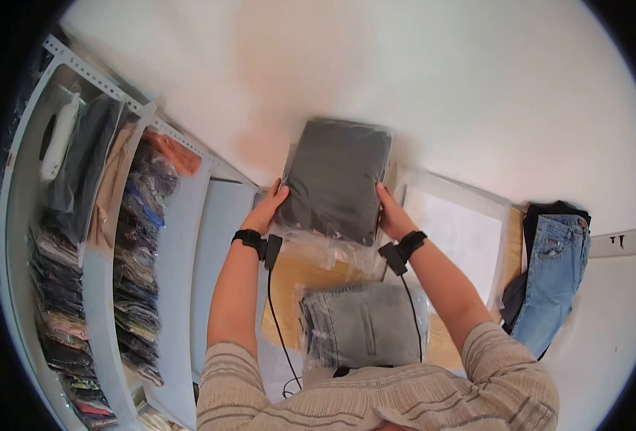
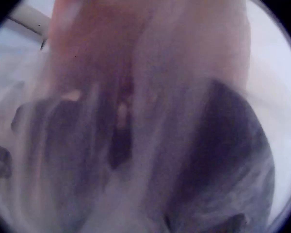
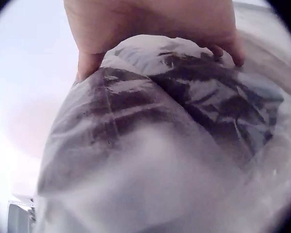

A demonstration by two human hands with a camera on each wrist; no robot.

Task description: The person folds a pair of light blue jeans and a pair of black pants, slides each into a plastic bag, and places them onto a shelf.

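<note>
- The left hand point(image 1: 266, 208) and the right hand point(image 1: 393, 215) hold a bagged dark grey garment point(image 1: 336, 179) between them, one hand on each long side.
- The garment is folded flat inside a clear plastic bag. It is lifted off the worktop point(image 1: 293, 276), in front of the pale wall.
- The left hand grips the package's left edge near the lower corner, with the thumb lying over the front face.
- In the left wrist view the picture is blurred. Only skin behind cloudy plastic and dark fabric point(image 2: 233, 160) can be made out, and how the fingers lie there cannot be told.
- The right hand grips the right edge. In the right wrist view the thumb point(image 3: 87, 63) sits on one face and the fingertips point(image 3: 230, 48) curl over the other, pinching the bag and the cloth point(image 3: 150, 111) inside.
- Loose plastic from the bag hangs below the package, between the two wrists.
- Each wrist wears a black band with a small camera, and a cable point(image 1: 278, 330) runs down from the left one.
- Lower on the wooden worktop, close to the person's chest, lie folded light grey jeans point(image 1: 365, 323) in their own clear bag.
- To the right of that lies a flat clear bag with a white sheet point(image 1: 461, 230).
- Blue jeans point(image 1: 555, 266) hang over the worktop's far right edge, on top of a dark garment point(image 1: 513, 298).
- To the left stands a grey shelf rack point(image 1: 99, 287) stacked with bagged clothes point(image 1: 135, 237).
</note>
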